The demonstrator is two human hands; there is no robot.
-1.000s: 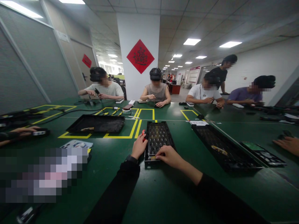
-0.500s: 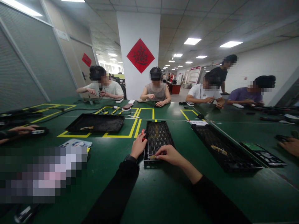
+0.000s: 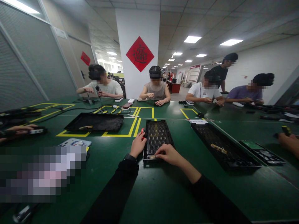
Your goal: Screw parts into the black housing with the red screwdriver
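Observation:
In front of me on the table lies a black rectangular casing [image 3: 158, 132], its inside lined with rows of small pale pieces. My left hand [image 3: 137, 145] rests along its left side, fingers wrapped round a small red-and-black object [image 3: 143, 132]; its full shape is hidden. At the casing's near end, my right hand [image 3: 171, 155] has its fingertips pinched on a small yellowish part [image 3: 152, 157]. That part lies low inside the casing's near edge, too small to make out exactly.
A black tray [image 3: 107, 122] with a yellowish piece lies left on the green table [image 3: 149, 193]. A longer black tray [image 3: 235, 155] and a green-and-black board [image 3: 259, 151] are right. Co-workers sit opposite; their hands also show at both sides. Cables [image 3: 63, 110] cross the far left.
My hands and the casing keep nearly the same place; the view has shifted slightly. At the right edge, a co-worker's hand now holds up a yellow-and-black object.

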